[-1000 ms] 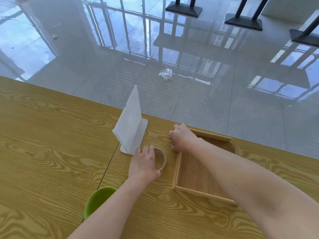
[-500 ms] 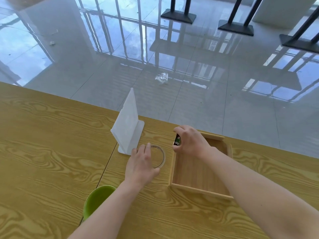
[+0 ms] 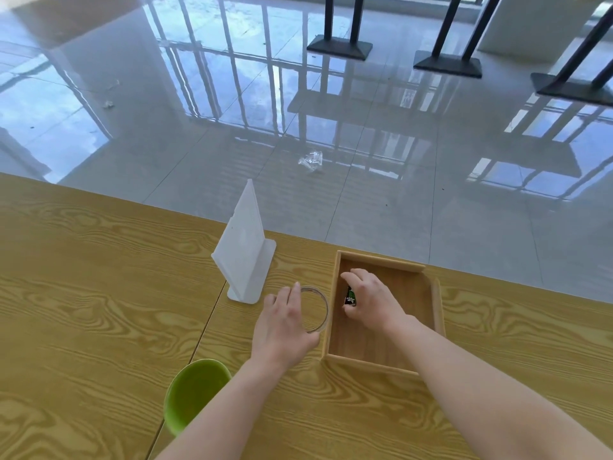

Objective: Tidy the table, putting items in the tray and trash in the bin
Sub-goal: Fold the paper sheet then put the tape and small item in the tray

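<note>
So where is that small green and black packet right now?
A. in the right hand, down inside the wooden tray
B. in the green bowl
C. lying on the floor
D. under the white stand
A: the right hand holds the small green and black packet low inside the wooden tray, while the left hand rests on the clear round ring beside it.

bright, even daylight fills the view. the glossy floor (image 3: 365,194) mirrors window frames and sky in strong pale-blue glare. shadows on the wooden table (image 3: 83,293) are soft and faint. wide-angle bending shows toward the edges. focus looks fairly sharp, though fine print on small items is perhaps too soft to read.
</note>
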A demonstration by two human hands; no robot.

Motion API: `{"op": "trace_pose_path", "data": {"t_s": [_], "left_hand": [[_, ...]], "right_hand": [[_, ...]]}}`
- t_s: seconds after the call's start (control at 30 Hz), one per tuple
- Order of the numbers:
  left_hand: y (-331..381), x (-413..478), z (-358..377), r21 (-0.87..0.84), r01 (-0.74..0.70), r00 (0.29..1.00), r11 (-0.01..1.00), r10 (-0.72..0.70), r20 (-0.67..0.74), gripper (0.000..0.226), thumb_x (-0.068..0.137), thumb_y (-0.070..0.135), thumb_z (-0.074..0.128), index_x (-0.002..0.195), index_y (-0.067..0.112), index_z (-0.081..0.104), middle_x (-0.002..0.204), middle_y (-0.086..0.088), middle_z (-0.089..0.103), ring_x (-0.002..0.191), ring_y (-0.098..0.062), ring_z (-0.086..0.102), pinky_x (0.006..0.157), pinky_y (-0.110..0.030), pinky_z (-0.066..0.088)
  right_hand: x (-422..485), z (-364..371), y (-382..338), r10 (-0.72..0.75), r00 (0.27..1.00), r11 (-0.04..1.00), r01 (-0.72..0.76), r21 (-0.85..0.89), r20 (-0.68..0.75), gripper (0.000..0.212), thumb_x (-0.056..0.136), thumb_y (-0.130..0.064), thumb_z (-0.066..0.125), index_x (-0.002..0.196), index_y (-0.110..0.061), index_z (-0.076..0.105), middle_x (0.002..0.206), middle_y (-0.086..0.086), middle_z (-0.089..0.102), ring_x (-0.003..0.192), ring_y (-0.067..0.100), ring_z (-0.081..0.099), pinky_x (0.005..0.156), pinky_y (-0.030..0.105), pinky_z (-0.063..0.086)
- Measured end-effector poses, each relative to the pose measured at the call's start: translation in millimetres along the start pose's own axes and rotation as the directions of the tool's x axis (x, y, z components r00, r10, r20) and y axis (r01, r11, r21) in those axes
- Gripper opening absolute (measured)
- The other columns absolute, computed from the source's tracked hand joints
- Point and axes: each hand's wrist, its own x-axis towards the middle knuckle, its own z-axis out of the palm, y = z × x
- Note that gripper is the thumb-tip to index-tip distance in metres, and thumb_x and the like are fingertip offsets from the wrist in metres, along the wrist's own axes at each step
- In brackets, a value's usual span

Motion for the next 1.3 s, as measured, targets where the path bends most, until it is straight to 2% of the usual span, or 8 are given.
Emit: {"op": "trace_pose_path", "data": {"t_s": [0.1, 0.2, 0.3, 0.37, 0.53, 0.77, 0.97, 1.3], "left_hand": [[3, -2, 0, 0.002, -0.015, 1.0, 1.0, 0.015, -0.01, 0.102, 0.076, 0.05, 0.072, 0.154, 0.012, 0.018, 0.149, -0.003, 0.041, 0.133, -0.026, 0.035, 0.111, -0.035, 0.036], [8, 1, 2, 0.002, -0.037, 0.999, 0.999, 0.037, -0.01, 0.102, 0.077, 0.049, 0.072, 0.154, 0.012, 0.018, 0.15, -0.003, 0.04, 0.132, -0.025, 0.034, 0.11, -0.033, 0.036], [22, 7, 8, 0.003, -0.085, 0.996, 0.996, 0.085, 0.001, 0.102, 0.077, 0.046, 0.072, 0.155, 0.012, 0.016, 0.15, -0.003, 0.04, 0.131, -0.024, 0.034, 0.109, -0.032, 0.036], [36, 12, 14, 0.0, -0.143, 0.99, 0.99, 0.143, 0.001, 0.1, 0.077, 0.047, 0.071, 0.154, 0.012, 0.018, 0.149, -0.002, 0.041, 0.129, -0.024, 0.035, 0.107, -0.032, 0.038], [69, 22, 35, -0.027, -0.295, 0.955, 0.955, 0.295, 0.011, 0.096, 0.079, 0.045, 0.067, 0.154, 0.013, 0.018, 0.153, -0.001, 0.037, 0.131, -0.023, 0.032, 0.109, -0.032, 0.037], [55, 22, 55, -0.094, -0.134, 0.991, 0.986, 0.136, 0.015, 0.09, 0.088, 0.042, 0.063, 0.155, 0.014, 0.01, 0.159, -0.006, 0.024, 0.146, -0.02, 0.017, 0.12, -0.034, 0.023], [40, 20, 69, -0.179, 0.044, 0.995, 0.983, -0.027, 0.097, 0.081, 0.094, 0.036, 0.054, 0.155, 0.008, 0.008, 0.159, -0.01, 0.025, 0.144, -0.024, 0.022, 0.119, -0.035, 0.024], [24, 17, 93, -0.217, -0.044, 0.997, 0.975, 0.03, -0.067, 0.079, 0.088, 0.054, 0.044, 0.154, 0.017, 0.021, 0.149, 0.002, 0.037, 0.133, -0.015, 0.028, 0.114, -0.036, 0.03]], "right_hand": [[-4, 4, 3, 0.032, 0.998, 0.995, -0.027, 0.091, -0.058, 0.066, 0.084, -0.023, 0.077, 0.143, -0.014, 0.048, 0.156, 0.01, 0.037, 0.143, 0.026, 0.037, 0.115, 0.037, 0.036], [-16, 2, 6, 0.16, 0.972, 0.952, -0.106, 0.287, -0.174, 0.059, 0.087, -0.03, 0.075, 0.138, -0.012, 0.053, 0.148, 0.004, 0.047, 0.136, 0.02, 0.046, 0.109, 0.038, 0.044], [-38, -6, 0, 0.416, 0.909, 0.601, -0.256, 0.757, -0.023, 0.055, 0.085, -0.054, 0.065, 0.121, -0.013, 0.065, 0.11, 0.001, 0.073, 0.099, 0.02, 0.071, 0.079, 0.034, 0.06], [-51, -6, 0, 0.44, 0.895, 0.407, -0.272, 0.872, 0.074, 0.051, 0.082, -0.053, 0.068, 0.114, -0.013, 0.067, 0.09, 0.006, 0.075, 0.08, 0.023, 0.075, 0.066, 0.037, 0.063], [-66, -10, 14, 0.502, 0.865, 0.566, -0.328, 0.756, 0.0, 0.025, 0.087, -0.013, 0.074, 0.11, -0.02, 0.069, 0.08, 0.002, 0.073, 0.063, 0.017, 0.072, 0.057, 0.033, 0.062], [-64, -20, 57, 0.693, 0.717, 0.586, -0.498, 0.639, -0.075, 0.027, 0.092, -0.015, 0.066, 0.118, -0.017, 0.068, 0.098, -0.004, 0.071, 0.082, 0.012, 0.068, 0.075, 0.036, 0.061], [-54, -10, 57, 0.669, 0.733, 0.681, -0.536, 0.499, -0.124, 0.033, 0.093, -0.019, 0.066, 0.125, -0.015, 0.064, 0.114, 0.005, 0.069, 0.102, 0.022, 0.064, 0.086, 0.03, 0.051], [-53, -1, 42, 0.511, 0.841, 0.845, -0.454, 0.281, -0.176, 0.063, 0.086, -0.047, 0.069, 0.139, -0.017, 0.053, 0.134, 0.005, 0.051, 0.122, 0.023, 0.046, 0.099, 0.035, 0.044]]}}
